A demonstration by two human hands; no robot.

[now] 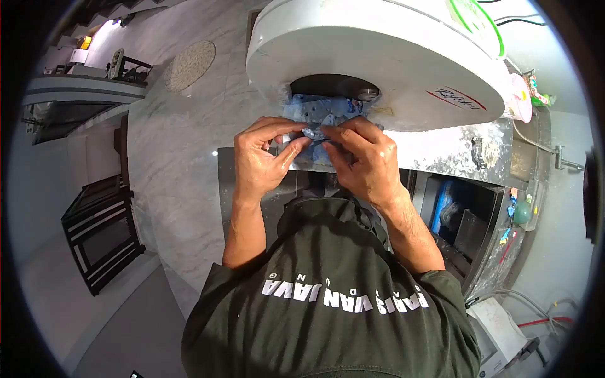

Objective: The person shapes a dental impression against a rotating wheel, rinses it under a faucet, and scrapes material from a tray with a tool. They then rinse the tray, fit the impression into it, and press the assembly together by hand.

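Note:
A small, wet, pale blue-grey piece [313, 133] sits between my fingertips, in front of the dark opening of a large white machine [391, 75]. My left hand [265, 151] pinches it from the left with thumb and forefinger. From the other side my right hand [362, 154] grips it, fingers bent inward. Both hands look wet. Beneath the piece lies the machine's blue-smeared work plate [328, 108], which has small holes. My fingers partly cover the piece, so its exact kind cannot be made out.
A white-splattered counter [441, 148] runs right of the machine, with a dark open cabinet [466, 223] below. A green-rimmed basket [482, 28] rests on top of the machine. A tap [567, 160] juts from the right wall. Leftwards, a round woven mat [191, 65] lies on the tiled floor.

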